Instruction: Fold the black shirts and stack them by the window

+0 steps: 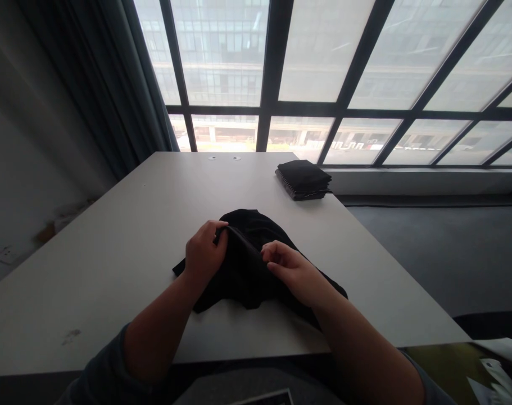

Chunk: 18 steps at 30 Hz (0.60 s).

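A rumpled black cloth [249, 275] lies on the table in front of me, partly lifted in a fold. My left hand [205, 250] is closed on its raised upper edge, with thumb and fingers pinching the fabric. On the other side of the fold, my right hand [291, 267] has its fingers curled in, with the fingertips against the cloth. The fabric right at those fingertips is hard to make out. One corner of the cloth sticks out left behind my left wrist, and another part spreads right beneath my right forearm.
A stack of folded black cloths [304, 179] sits near the right edge of the white table [125, 242]. Behind are large windows [306, 56] and a dark curtain [108, 84]. At the lower right is a green surface [445, 365] with white items.
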Tool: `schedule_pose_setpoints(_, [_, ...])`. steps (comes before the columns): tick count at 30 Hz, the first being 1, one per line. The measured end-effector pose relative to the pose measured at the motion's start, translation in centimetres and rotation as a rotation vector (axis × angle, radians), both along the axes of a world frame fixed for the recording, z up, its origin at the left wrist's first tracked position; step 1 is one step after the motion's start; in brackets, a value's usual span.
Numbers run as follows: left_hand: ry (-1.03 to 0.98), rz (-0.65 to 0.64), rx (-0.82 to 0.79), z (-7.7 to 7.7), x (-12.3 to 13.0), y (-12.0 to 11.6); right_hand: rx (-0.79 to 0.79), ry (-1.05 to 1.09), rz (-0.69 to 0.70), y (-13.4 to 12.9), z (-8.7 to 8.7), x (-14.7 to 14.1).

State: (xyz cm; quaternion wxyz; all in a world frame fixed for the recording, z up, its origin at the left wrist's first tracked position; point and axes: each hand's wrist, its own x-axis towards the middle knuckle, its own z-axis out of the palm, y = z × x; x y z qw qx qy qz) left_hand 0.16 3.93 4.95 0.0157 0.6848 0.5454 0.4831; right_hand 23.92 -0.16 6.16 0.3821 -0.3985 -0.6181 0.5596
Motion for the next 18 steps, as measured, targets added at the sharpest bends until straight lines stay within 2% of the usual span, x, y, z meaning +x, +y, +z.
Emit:
schedule_pose_setpoints(2, [-0.007,0.016,0.008,0.1,-0.1,0.0,0.126,-0.194,-0.077,-0.5,-0.1,-0.5])
schedule_pose_setpoints(4, [-0.015,0.037,0.022,0.3,-0.3,0.1,0.179,-0.340,-0.170,-1.0,0.0,-1.1])
schedule_pose_setpoints(7, [-0.028,0.073,0.024,0.4,-0.4,0.2,0.096,-0.427,-0.171,-1.8,0.1,-2.2])
schedule_pose_setpoints(9, [-0.038,0.090,0.009,0.4,-0.5,0.2,0.034,-0.432,-0.140,-2.1,-0.1,-2.9])
schedule_pose_setpoints(11, [-0.050,0.097,-0.011,0.4,-0.5,0.3,0.029,-0.413,-0.171,-2.3,-0.6,-3.4])
schedule_pose_setpoints(14, [-0.076,0.101,-0.059,0.5,-0.6,0.4,-0.081,-0.155,-0.176,-2.1,-1.5,-3.7])
schedule_pose_setpoints(18, [-0.110,0.101,-0.163,0.6,-1.0,0.7,-0.412,0.379,-0.042,-1.7,-1.7,-3.6])
